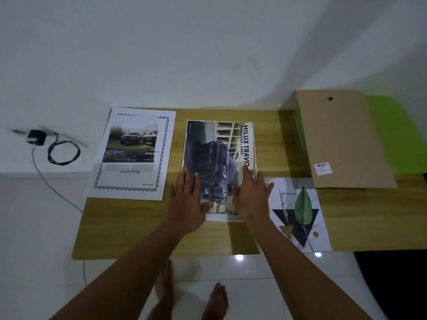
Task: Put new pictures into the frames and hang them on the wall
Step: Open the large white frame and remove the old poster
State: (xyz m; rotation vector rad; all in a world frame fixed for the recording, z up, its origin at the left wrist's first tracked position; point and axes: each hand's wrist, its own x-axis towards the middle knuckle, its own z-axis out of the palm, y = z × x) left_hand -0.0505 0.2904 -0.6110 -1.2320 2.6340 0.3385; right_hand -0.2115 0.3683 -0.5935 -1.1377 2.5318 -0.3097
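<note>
We lay both hands flat on the truck picture (pixel 219 167), which rests in the middle of the wooden table (pixel 129 225). Our left hand (pixel 187 204) presses its near left part, fingers (pixel 184 181) spread and extended, thumb lying across the lower edge of the print. Our right hand (pixel 251 197) presses the near right part, fingers (pixel 248 174) also spread and flat, their tips touching the black title lettering along the picture's right edge. Nothing is pinched by either hand.

A pale rim shows around the picture under our fingers; we cannot tell whether it is a frame or a second sheet.

Left of our left fingers, well apart, lies a white sheet (pixel 131 155) with a decorative border and a smaller photo of two trucks on top of it. Just right of our right fingers lies the leaf print (pixel 300 211), its near corner at the table edge. Beyond that, a brown cardboard panel (pixel 339 139) leans over the far right of the table. Our bare feet (pixel 217 301) stand on the white tiled floor (pixel 254 285) below our forearms.
</note>
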